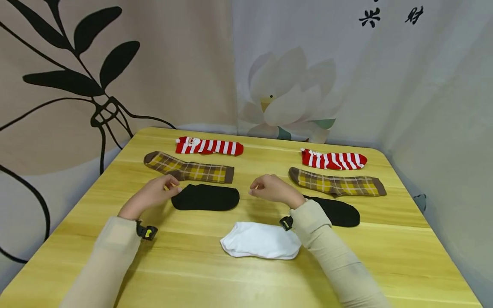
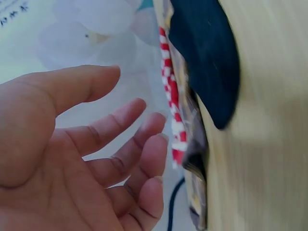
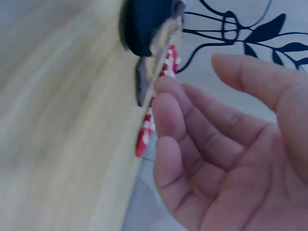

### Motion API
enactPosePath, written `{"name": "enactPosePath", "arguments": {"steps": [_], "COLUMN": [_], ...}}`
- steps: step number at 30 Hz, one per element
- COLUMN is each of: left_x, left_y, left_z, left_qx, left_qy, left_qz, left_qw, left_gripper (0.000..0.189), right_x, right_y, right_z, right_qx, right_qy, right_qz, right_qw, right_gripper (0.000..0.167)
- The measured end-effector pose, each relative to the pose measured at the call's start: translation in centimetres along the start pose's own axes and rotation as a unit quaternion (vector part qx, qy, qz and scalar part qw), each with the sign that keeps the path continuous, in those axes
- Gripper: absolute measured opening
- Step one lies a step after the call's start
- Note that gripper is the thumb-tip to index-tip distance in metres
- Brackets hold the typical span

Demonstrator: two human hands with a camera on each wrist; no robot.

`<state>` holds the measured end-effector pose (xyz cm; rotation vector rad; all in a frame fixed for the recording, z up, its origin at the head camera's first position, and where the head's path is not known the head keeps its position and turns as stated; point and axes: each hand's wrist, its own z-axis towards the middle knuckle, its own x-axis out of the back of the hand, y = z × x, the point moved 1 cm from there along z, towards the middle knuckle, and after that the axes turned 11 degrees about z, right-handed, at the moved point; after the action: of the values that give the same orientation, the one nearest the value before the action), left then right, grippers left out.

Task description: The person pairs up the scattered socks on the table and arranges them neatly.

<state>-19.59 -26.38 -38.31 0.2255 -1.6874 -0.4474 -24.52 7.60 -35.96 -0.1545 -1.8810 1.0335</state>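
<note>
My left hand (image 1: 155,193) hovers at the left end of a black sock (image 1: 206,197), its fingers loosely bent with nothing between them. In the left wrist view a gap shows between thumb and fingers, apart from the black sock (image 2: 207,57). My right hand (image 1: 275,189) hangs over the table between the two black socks, also holding nothing. The second black sock (image 1: 339,212) is partly hidden behind the right wrist and sleeve. Nearest me lies a white sock (image 1: 259,241), flat, just below the right wrist.
Behind the black socks lie two brown-and-yellow plaid socks, one left (image 1: 192,169) and one right (image 1: 339,183). Farther back are red-and-white striped socks, left (image 1: 215,146) and right (image 1: 335,160). All lie on a wooden table (image 1: 185,273) against a printed curtain (image 1: 192,64).
</note>
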Motion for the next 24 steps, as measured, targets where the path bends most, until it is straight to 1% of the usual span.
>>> {"name": "enactPosePath", "arguments": {"steps": [3,7,9,12,16,20,24], "left_x": [0.1,0.0,-0.2,-0.7,-1.3,-1.6,-1.8], "left_y": [-0.6,-1.3,-1.5,-1.7,-1.8,-1.8,-1.8], "left_z": [0.6,1.1,1.0,1.5,1.8,2.2,2.4], "left_qx": [0.014,0.033,0.037,0.036,0.043,0.055,0.062], "left_qy": [-0.013,-0.041,-0.060,-0.077,-0.081,-0.077,-0.082], "left_qz": [0.007,0.009,0.013,0.022,0.026,0.024,0.027], "left_qw": [0.9998,0.9986,0.9974,0.9962,0.9955,0.9952,0.9943], "left_gripper": [0.039,0.042,0.044,0.043,0.038,0.033,0.027], "right_x": [-0.5,-1.4,-2.0,-2.6,-3.4,-4.0,-4.3], "right_y": [0.0,0.2,0.2,0.3,0.1,-0.3,-0.7], "right_z": [1.3,2.7,3.3,4.1,5.1,5.9,6.4], "right_qx": [-0.019,-0.038,-0.044,-0.051,-0.064,-0.071,-0.073], "right_qy": [-0.005,-0.006,-0.010,-0.018,-0.028,-0.021,-0.010], "right_qz": [0.007,0.019,0.028,0.039,0.042,0.023,0.012], "right_qw": [0.9998,0.9991,0.9986,0.9978,0.9967,0.9970,0.9972], "right_gripper": [0.030,0.030,0.029,0.029,0.030,0.031,0.025]}}
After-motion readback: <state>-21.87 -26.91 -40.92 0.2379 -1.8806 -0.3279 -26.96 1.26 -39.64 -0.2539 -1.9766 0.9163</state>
